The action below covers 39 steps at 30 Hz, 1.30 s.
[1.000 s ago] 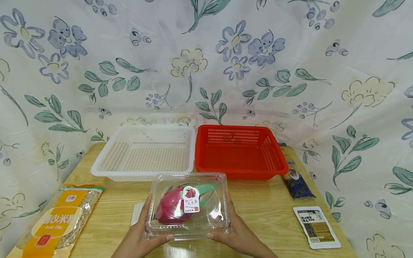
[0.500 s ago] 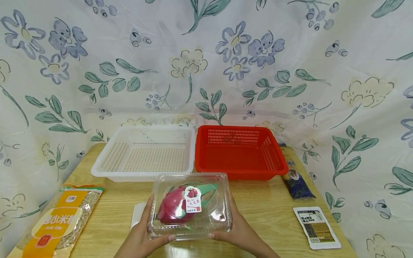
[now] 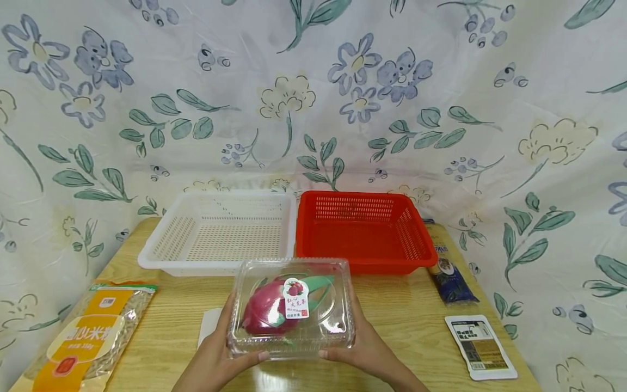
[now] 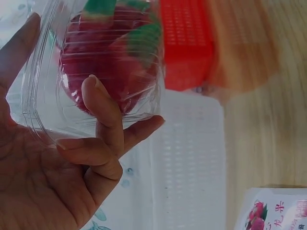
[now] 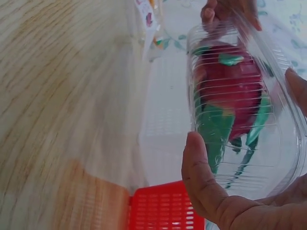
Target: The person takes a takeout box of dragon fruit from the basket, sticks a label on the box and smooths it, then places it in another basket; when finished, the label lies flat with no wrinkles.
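Note:
Both hands hold a clear plastic clamshell box, raised over the table with its lid tilted toward the head camera. Inside lies a pink dragon fruit with green leaf tips, and a white label sits on the lid. My left hand grips the left end, thumb along the near edge and fingers beneath, as the left wrist view shows. At the other end, my right hand grips likewise, its thumb on the near edge. A white label sheet printed with dragon fruit lies on the table below, partly hidden in the head view.
Behind the box, a white basket and a red basket stand side by side. An orange-and-clear food bag lies at left. On the right are a blue packet and a white-edged flat pack. Floral cloth hangs behind.
The box has moved slightly right and up in the head view, with both hands keeping their grip on it. Everything else stays in place.

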{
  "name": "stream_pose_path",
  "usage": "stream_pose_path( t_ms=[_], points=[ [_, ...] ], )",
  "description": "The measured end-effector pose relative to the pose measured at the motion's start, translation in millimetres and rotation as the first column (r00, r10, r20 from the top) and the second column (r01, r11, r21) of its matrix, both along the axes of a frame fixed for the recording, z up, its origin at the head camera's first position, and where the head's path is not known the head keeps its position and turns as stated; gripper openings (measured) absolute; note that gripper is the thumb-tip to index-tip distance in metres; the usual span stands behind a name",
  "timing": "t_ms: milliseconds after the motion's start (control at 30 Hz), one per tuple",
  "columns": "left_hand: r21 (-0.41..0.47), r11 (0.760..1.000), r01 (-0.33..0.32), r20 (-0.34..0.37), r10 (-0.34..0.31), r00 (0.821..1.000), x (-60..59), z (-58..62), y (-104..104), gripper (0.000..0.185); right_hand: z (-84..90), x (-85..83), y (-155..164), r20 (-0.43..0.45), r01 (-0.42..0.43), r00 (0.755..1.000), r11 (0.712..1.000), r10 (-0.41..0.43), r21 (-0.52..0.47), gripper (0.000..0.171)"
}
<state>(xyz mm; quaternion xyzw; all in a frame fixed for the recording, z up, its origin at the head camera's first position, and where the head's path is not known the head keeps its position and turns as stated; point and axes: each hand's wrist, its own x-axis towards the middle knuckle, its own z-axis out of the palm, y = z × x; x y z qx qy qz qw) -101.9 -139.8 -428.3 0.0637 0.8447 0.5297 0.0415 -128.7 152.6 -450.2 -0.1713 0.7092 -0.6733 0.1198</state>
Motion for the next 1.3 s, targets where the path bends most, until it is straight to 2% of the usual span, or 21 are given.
stream_pose_path(
  t_ms=[300, 733, 900, 1067, 1300],
  points=[
    [-0.011, 1.000, 0.014, -0.019, -0.014, 1.000, -2.7, 3.1, 2, 0.123, 3.0, -2.9, 1, -0.028, -0.049, 0.999, 0.995, 0.046, -0.092, 0.130],
    [-0.096, 0.995, -0.003, -0.035, -0.001, 0.999, -7.5, 8.3, 9, 0.123, 5.8, -5.1, 5, -0.033, 0.008, 0.999, 0.999, -0.009, -0.043, 0.131],
    [-0.096, 0.995, 0.002, -0.023, -0.005, 1.000, -9.6, 10.5, 10, 0.123, 7.6, -6.0, 6, -0.010, 0.016, 1.000, 0.998, -0.017, -0.062, 0.132],
    [-0.094, 0.996, 0.000, -0.024, -0.003, 1.000, -10.6, 12.2, 11, 0.123, 9.2, -6.5, 8, -0.042, 0.001, 0.999, 0.997, -0.004, -0.081, 0.132],
    [-0.088, 0.996, 0.004, -0.031, -0.006, 0.999, -13.4, 13.8, 12, 0.123, 12.0, -8.9, 9, -0.052, 0.020, 0.998, 0.998, -0.023, -0.057, 0.133]
  ],
)
